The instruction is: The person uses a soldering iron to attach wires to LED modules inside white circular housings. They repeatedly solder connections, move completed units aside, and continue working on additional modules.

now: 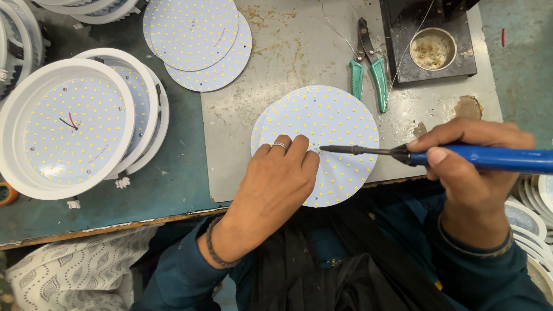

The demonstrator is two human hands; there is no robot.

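A round white LED board (331, 118) dotted with small yellow chips lies on a grey metal plate (288, 57) in front of me. My left hand (273, 184) presses down on the board's lower left part, fingers together, a ring on one finger. My right hand (472, 167) grips a blue-handled soldering iron (461, 155). Its dark tip rests near the board's centre, just beside my left fingertips.
Green-handled pliers (368, 69) lie beyond the board. A black stand with a round metal cup (432, 49) sits at the back right. Two loose LED boards (199, 40) lie at the back. White round lamp housings (69, 126) with boards are stacked left; more housings (533, 222) are at right.
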